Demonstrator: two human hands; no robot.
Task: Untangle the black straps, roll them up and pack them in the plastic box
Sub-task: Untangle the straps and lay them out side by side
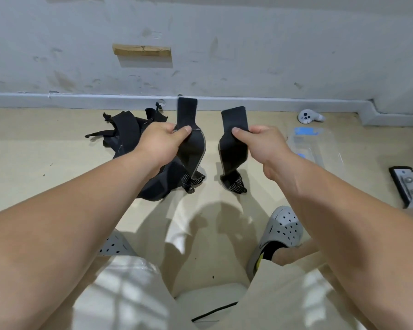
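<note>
Left grip (162, 141): pinching black strap (191, 148), left of plastic box (316, 145).
Right grip (265, 145): pinching second strap (233, 151), just beside box.
Tangled pile (125, 132): on floor, farther left of box.
Risk: snag at first strap's lower end near pile, likely dragging whole bundle on pull.

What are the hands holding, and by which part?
The left hand pinches one black strap just below its upper end; the right hand pinches a second strap the same way. Both straps hang down.

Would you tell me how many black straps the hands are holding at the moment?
2: one strap in the left hand, the other strap in the right hand. The tangled pile on the floor hides more, uncountable.
</note>
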